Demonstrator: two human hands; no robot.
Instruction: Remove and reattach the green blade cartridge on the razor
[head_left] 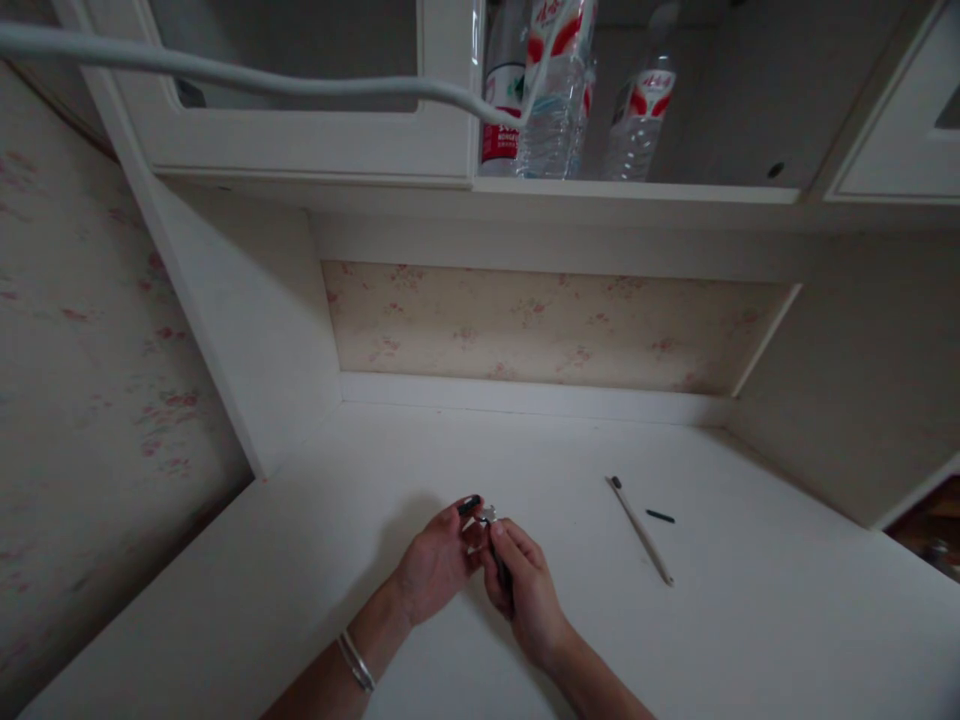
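Over the white desk both hands meet in front of me. My left hand (439, 565) is closed, its fingertips pinching a small black piece (469, 505) with a light patch on it. In my right hand (529, 590) is a dark-handled tool (500, 565) with a silvery metal end (487, 514); fingers wrap its handle, and its exact kind does not show. That metal end points up, close beside the black piece; whether they touch I cannot tell. To the right lie a slim pale stick (641, 532) with a dark tip and a short thin black rod (660, 516).
The white desktop (360, 460) meets a back panel of floral wallpaper (525, 320). Overhead is a cabinet shelf (637, 192) holding several plastic bottles (553, 125). A pale cable or arm (300, 85) crosses the upper left. Side panels (247, 310) bound the desk.
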